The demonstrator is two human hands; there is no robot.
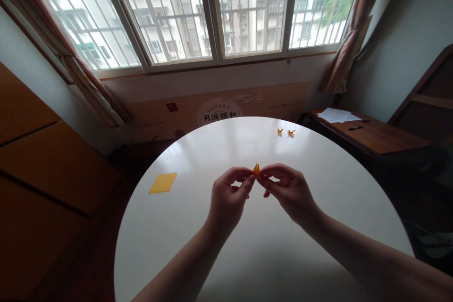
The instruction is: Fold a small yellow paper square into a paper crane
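Both my hands meet above the middle of a round white table [247, 245]. Between their fingertips is a small folded piece of orange paper [256, 169], its pointed tip sticking up. My left hand [230, 196] pinches it from the left, my right hand [285, 188] from the right. A flat stack of yellow-orange paper squares [163, 182] lies on the table to the left. Two small finished orange paper figures [285, 132] stand near the table's far edge.
A large barred window [219, 9] with curtains fills the back wall, with flat cardboard [219, 108] leaning below it. At the right stands a dark wooden desk [375, 137] with white sheets [338, 115] and a pen. Brown cardboard panels [42, 160] stand at the left.
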